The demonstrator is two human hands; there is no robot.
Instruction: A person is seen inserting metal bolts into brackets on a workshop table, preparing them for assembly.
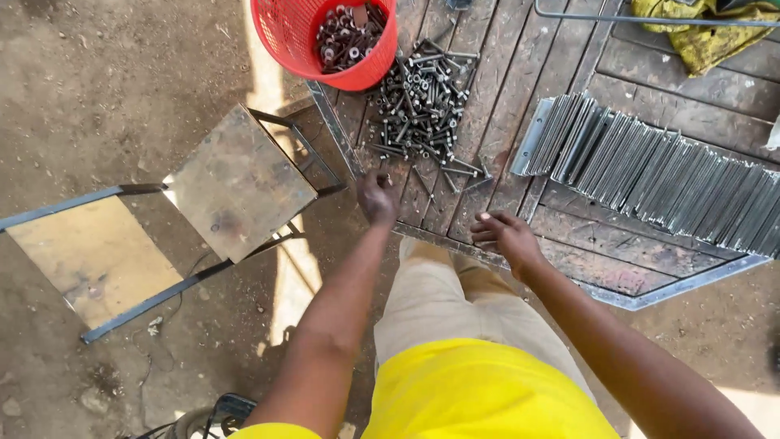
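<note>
My left hand [378, 197] reaches to the near edge of a worn wooden table [569, 236], fingers curled just below a pile of dark bolts [422, 102]; whether it holds a bolt is hidden. My right hand [502, 236] rests at the table's front edge with fingers bent and slightly apart, and nothing shows in it. A few loose bolts [463, 169] lie between the hands and the pile.
A red plastic basket [325, 36] with more bolts stands behind the pile. A long row of grey metal plates [658, 175] leans on the table at the right. A metal-framed stool [236, 183] stands left on the dirt floor. A yellow cloth [699, 32] lies far right.
</note>
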